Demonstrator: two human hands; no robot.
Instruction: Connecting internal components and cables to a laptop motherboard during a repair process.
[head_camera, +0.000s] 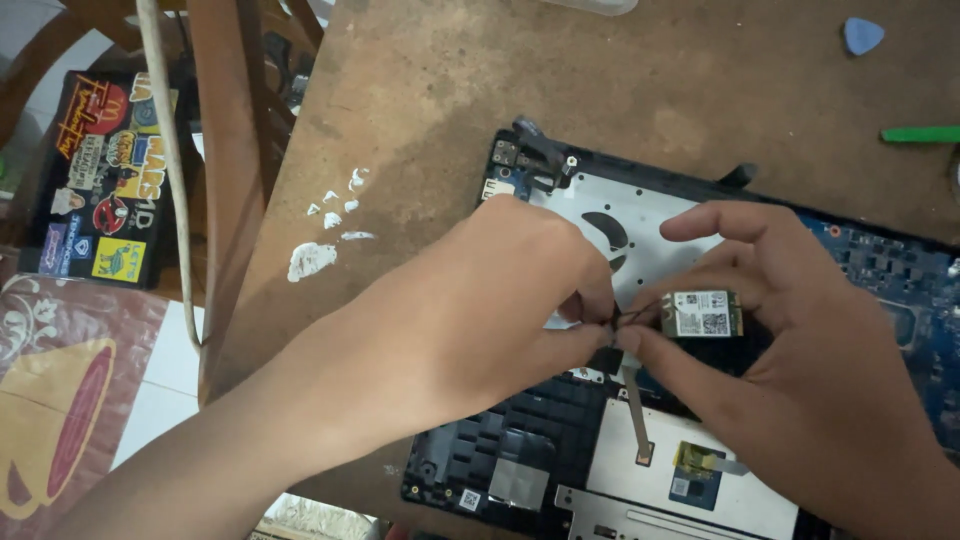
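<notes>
1. On the brown wooden table (420, 90) lies an opened laptop (600, 470), its base cover off, with the blue circuit board (880, 270), the fan (608, 235) and the grey metal plates exposed.
2. Both hands meet over the middle of the laptop, just below the fan.
3. Left hand (490, 310): fingers drawn narrow, thumb and forefinger pinched on thin dark wires (622, 316) at the left end of a small card.
4. Right hand (790, 340): curled around the small card (703, 313), forefinger arched above it and thumb beneath its left end; the card appears held between them, though the exact contact under the card is hidden.
5. Small card: a rectangle with a white label, lying with its long axis left to right, roughly level with the laptop. Its left end points at the left hand's fingertips; the wires join it there.
6. Key relation: the wires sit between the two hands, touching the left fingertips and just beside the right thumb. The left hand is nearer the wires, the right hand nearer the card body.
7. Below the hands a flat brown ribbon cable (636, 410) runs down across the pale plate.
8. Elsewhere: white paint smears (312, 260) on the table left of the laptop; a blue pick (862, 35) and a green tool (920, 133) at the far right edge; a sticker-covered black lid (95, 170) beyond the table at left
</notes>
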